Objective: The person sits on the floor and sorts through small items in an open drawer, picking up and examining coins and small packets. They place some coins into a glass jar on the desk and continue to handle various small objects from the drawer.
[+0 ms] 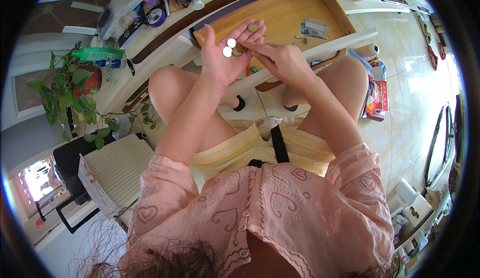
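Above the edge of an open drawer, my left hand is turned palm up, its fingers stretched out. Several coins lie on that palm, some silvery and bright, others brassy. One brassy coin rests apart, out by the fingertips. From the right reaches my right hand, its fingers drawn together and their tips at a coin in the small pile. How firmly they pinch it is hard to make out. Inside the wooden drawer are a few small flat packets.
My knees flank the drawer front. On the left counter stand a potted vine, a green bottle and a roll of tape. Colourful packages are stacked beyond my right knee. A ribbed pale panel is at lower left.
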A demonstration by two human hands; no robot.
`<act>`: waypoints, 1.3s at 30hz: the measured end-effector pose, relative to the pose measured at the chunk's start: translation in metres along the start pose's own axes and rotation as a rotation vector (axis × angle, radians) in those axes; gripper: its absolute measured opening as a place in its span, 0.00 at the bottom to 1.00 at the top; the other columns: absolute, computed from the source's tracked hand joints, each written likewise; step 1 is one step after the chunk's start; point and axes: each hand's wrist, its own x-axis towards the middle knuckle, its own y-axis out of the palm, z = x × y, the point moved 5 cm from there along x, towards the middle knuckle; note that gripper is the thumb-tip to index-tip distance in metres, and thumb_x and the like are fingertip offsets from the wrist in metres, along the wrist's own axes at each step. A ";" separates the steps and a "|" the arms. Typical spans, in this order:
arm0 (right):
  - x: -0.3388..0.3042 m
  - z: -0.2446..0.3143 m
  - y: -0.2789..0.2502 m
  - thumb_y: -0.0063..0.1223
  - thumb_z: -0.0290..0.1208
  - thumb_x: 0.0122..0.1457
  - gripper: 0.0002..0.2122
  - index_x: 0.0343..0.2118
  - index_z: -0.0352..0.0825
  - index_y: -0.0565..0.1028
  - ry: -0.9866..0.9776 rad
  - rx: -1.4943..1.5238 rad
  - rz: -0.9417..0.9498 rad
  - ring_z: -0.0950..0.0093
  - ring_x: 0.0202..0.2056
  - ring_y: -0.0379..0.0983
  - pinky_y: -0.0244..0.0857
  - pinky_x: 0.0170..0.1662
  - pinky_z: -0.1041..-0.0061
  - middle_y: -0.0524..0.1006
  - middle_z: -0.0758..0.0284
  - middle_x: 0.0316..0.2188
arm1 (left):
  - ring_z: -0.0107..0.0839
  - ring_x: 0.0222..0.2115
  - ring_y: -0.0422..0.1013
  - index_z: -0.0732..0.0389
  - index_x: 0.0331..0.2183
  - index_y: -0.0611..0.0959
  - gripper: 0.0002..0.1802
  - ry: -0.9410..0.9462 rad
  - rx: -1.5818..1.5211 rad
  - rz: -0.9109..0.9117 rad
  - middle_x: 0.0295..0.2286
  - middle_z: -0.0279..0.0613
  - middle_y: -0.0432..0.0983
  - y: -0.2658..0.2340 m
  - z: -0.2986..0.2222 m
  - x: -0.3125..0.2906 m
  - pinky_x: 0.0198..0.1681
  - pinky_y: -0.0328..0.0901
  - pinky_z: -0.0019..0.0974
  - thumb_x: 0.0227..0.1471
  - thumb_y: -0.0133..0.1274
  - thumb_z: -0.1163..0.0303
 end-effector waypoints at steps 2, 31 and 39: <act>0.000 0.004 -0.001 0.48 0.30 0.52 0.14 0.44 0.46 0.71 -0.035 0.005 0.045 0.64 0.20 0.69 0.63 0.23 0.72 0.75 0.65 0.25 | 0.44 0.55 0.50 0.75 0.52 0.53 0.49 0.010 -0.021 0.003 0.52 0.57 0.53 -0.001 -0.001 0.000 0.57 0.46 0.41 0.49 0.16 0.35; -0.008 -0.074 -0.009 0.35 0.36 0.61 0.14 0.37 0.31 0.70 0.857 1.372 -0.297 0.87 0.14 0.49 0.42 0.16 0.88 0.61 0.76 0.17 | 0.44 0.51 0.56 0.75 0.49 0.59 0.47 -0.014 -0.103 -0.062 0.48 0.57 0.60 0.000 0.000 -0.002 0.56 0.50 0.40 0.50 0.20 0.37; 0.001 -0.031 -0.008 0.40 0.21 0.52 0.16 0.43 0.41 0.72 0.147 0.269 -0.168 0.73 0.20 0.64 0.60 0.25 0.77 0.69 0.65 0.20 | 0.45 0.54 0.52 0.75 0.51 0.54 0.48 -0.017 -0.063 -0.001 0.50 0.60 0.55 -0.001 0.000 -0.001 0.57 0.48 0.41 0.49 0.18 0.36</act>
